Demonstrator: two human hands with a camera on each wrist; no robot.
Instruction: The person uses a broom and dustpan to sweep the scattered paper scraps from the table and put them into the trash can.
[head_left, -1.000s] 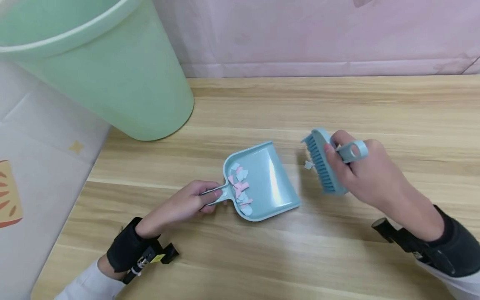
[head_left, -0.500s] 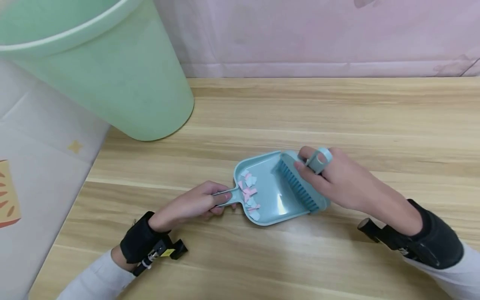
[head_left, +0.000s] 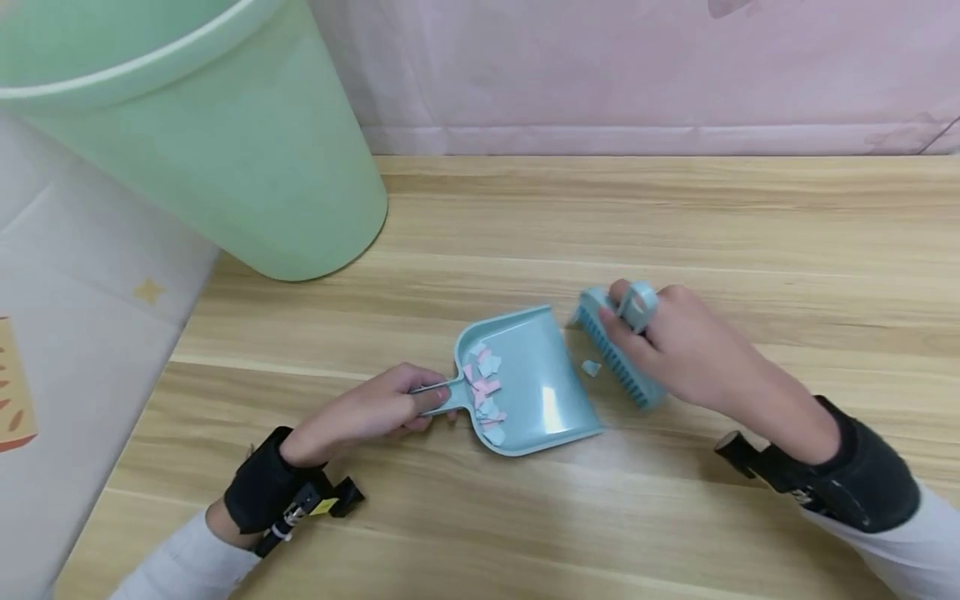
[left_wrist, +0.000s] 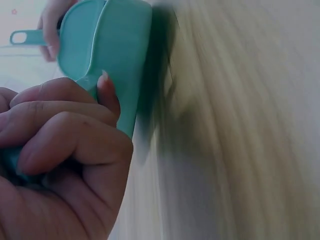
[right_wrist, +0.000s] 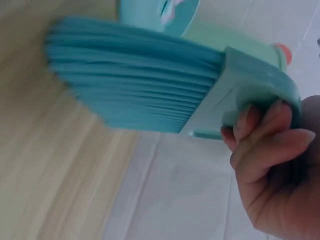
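Head view first, and far left stands a big pale green bucket at the back corner of the wooden tabletop, its base well apart from the action. Beside the table on that side is a white patterned surface; behind runs a pink wall.

Moving right, the left hand has its fingers curled round the thin handle of the light blue dustpan, thumb on top. A black wrist strap sits on that arm. The pan lies flat on the wood, mouth pointing right, with a heap of pink and pale blue paper scraps piled at its rear wall near the handle. The left wrist view shows the same grip from underneath: fingers wrapped tight round the handle, the pan's body rising beyond them, the wood blurred.

Just off the pan's open lip, one loose paper scrap lies on the bare wood, between the pan and the brush.

Further right, the right hand grips the matching blue hand brush by its looped handle, bristles down and facing the pan, just beside its lip without touching it. The right wrist view shows the bristles splayed sideways, fingers clamped round the loop.
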